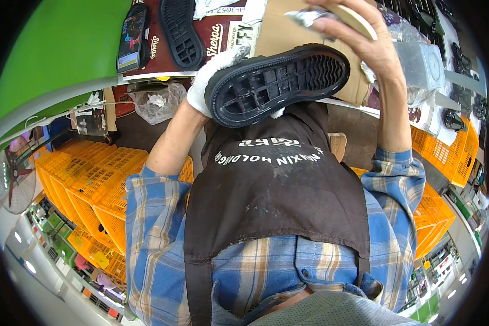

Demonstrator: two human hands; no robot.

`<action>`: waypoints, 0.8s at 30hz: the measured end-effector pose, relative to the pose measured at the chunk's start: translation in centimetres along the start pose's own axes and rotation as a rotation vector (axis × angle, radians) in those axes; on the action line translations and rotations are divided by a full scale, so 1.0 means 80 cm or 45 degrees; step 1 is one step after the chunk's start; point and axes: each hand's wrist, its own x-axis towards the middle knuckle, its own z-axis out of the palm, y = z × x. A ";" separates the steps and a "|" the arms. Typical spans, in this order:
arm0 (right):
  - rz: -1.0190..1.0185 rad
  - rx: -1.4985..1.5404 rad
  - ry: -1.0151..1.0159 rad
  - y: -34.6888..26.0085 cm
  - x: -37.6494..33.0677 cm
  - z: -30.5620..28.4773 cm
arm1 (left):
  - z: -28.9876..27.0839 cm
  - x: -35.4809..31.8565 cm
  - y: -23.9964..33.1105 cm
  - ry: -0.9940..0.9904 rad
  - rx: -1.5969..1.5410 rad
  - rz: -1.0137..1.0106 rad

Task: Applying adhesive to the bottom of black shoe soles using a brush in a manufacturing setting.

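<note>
A thick black shoe sole [283, 81] lies sideways in front of my apron, its face with the grid and wavy ridges toward me. My left hand [202, 87], in a white glove, grips its left end; most of the fingers are hidden behind it. Above the right end of the sole, my bare right hand [370, 46] is raised, apart from it. Its fingers are closed round a flat beige piece with a rounded end [355, 20] and a crumpled whitish-silver bit [308, 19], blurred by motion. I cannot make out their kind.
Another black sole [182, 35] and a dark phone-like item [133, 39] lie on the bench at the far left. Cardboard [288, 27] covers its middle. A clear plastic box [422, 64] stands at the right. Orange crates [100, 179] flank me; a fan [19, 174] stands left.
</note>
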 end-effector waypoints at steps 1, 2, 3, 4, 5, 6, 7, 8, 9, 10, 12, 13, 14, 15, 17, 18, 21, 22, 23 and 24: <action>-0.097 0.008 -0.094 -0.005 0.000 0.007 | 0.003 0.001 -0.002 0.044 0.079 -0.017; -0.196 0.017 -0.191 -0.008 0.001 0.015 | 0.002 0.004 -0.005 0.046 0.078 -0.027; -1.171 0.355 -0.511 0.017 0.050 0.043 | 0.001 0.005 -0.007 -0.046 0.304 0.069; -1.170 0.355 -0.505 0.020 0.037 0.034 | 0.000 0.006 -0.009 -0.139 0.529 0.168; -0.692 0.217 -0.425 0.012 0.011 0.023 | 0.002 0.007 -0.010 -0.139 0.531 0.164; -0.215 0.080 -0.343 -0.004 -0.001 0.024 | 0.005 0.008 -0.011 -0.068 0.751 0.199; -0.214 0.081 -0.343 0.003 0.000 0.026 | 0.008 0.008 -0.012 0.004 0.971 0.234; -0.317 -0.128 -0.327 0.016 0.002 0.030 | 0.011 0.008 -0.013 0.005 0.971 0.233; -0.419 -0.338 -0.305 0.024 0.003 0.031 | 0.016 0.007 -0.013 0.005 0.826 0.213; -0.418 -0.339 -0.301 0.024 0.001 0.029 | 0.020 0.007 -0.014 0.005 0.682 0.192; -0.224 -0.308 -0.395 0.024 -0.001 0.026 | 0.026 0.005 -0.012 -0.014 0.508 0.100; -0.153 -0.309 -0.380 0.019 -0.004 0.027 | 0.028 0.004 -0.011 -0.029 0.331 0.013; -0.153 -0.308 -0.382 0.017 -0.005 0.024 | 0.028 0.003 -0.011 -0.028 0.331 0.014; -0.232 -0.441 -0.358 0.016 -0.008 0.019 | 0.028 0.004 -0.011 0.034 0.273 -0.007; -0.311 -0.575 -0.333 0.017 -0.014 0.013 | 0.028 0.004 -0.011 0.095 0.215 -0.027; -0.324 -0.626 -0.301 0.018 -0.019 0.011 | 0.028 0.004 -0.012 0.113 0.278 0.048; -0.321 -0.730 -0.256 0.018 -0.027 0.007 | 0.032 0.004 -0.011 0.066 0.284 0.063; -0.307 -0.784 -0.244 0.018 -0.029 0.005 | 0.033 0.003 -0.009 0.005 0.227 0.005; -0.307 -0.784 -0.242 0.022 -0.031 0.001 | 0.030 0.001 -0.007 0.004 0.228 0.004; -0.328 -0.851 -0.206 0.029 -0.034 -0.004 | 0.025 -0.001 -0.005 -0.001 0.233 0.012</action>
